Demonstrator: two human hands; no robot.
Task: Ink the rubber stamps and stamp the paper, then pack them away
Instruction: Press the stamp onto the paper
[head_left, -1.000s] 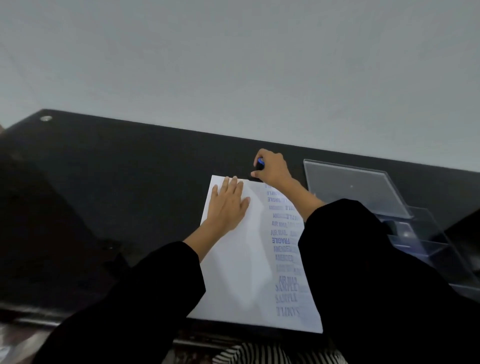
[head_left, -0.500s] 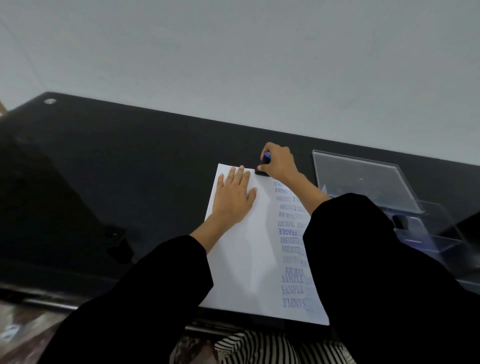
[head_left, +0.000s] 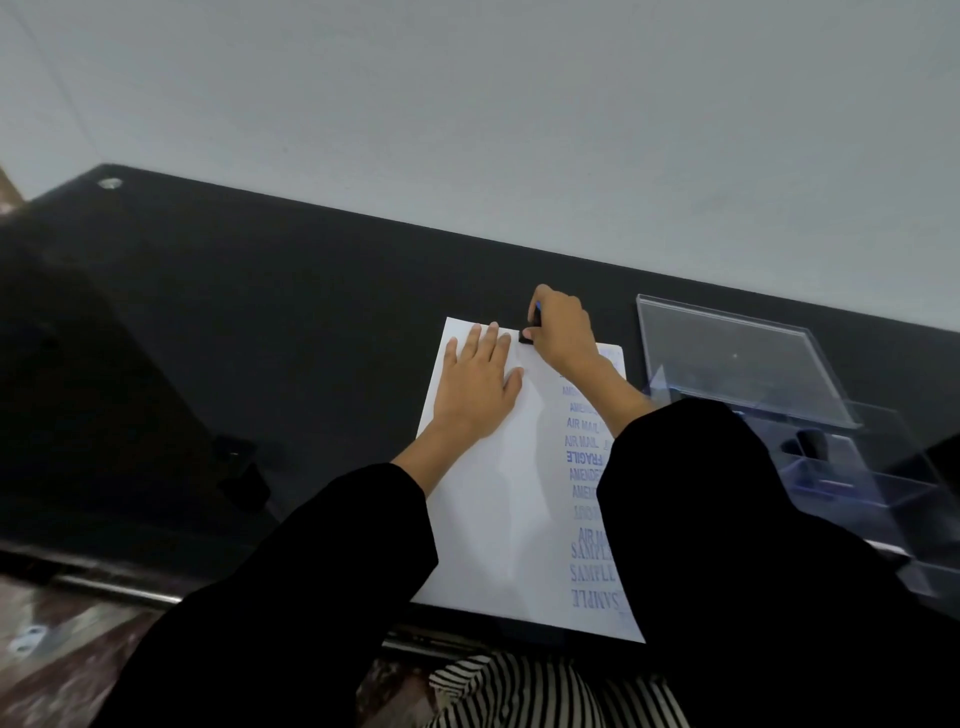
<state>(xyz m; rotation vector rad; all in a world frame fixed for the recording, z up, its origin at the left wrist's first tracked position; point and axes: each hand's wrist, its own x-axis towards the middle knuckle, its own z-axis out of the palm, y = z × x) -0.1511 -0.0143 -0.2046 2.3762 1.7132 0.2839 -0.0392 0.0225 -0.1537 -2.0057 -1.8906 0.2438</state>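
Note:
A white sheet of paper (head_left: 498, 509) lies on the black table (head_left: 260, 322), with a column of blue stamped words down its right side. My left hand (head_left: 480, 382) lies flat on the sheet's upper left part, fingers straight. My right hand (head_left: 561, 332) grips a small rubber stamp (head_left: 527, 335) with a black base and a blue top, pressed down at the paper's far edge. Most of the stamp is hidden by my fingers.
A clear plastic organiser box (head_left: 810, 441) with its lid up stands to the right of the paper, with dark stamps in its compartments. A pale wall runs behind the table. The table's near metal edge (head_left: 119, 590) is at the lower left.
The view has shifted, so the paper and hands appear further right. My right hand with the stamp has come from just beyond the paper onto its far edge. My left hand stays flat.

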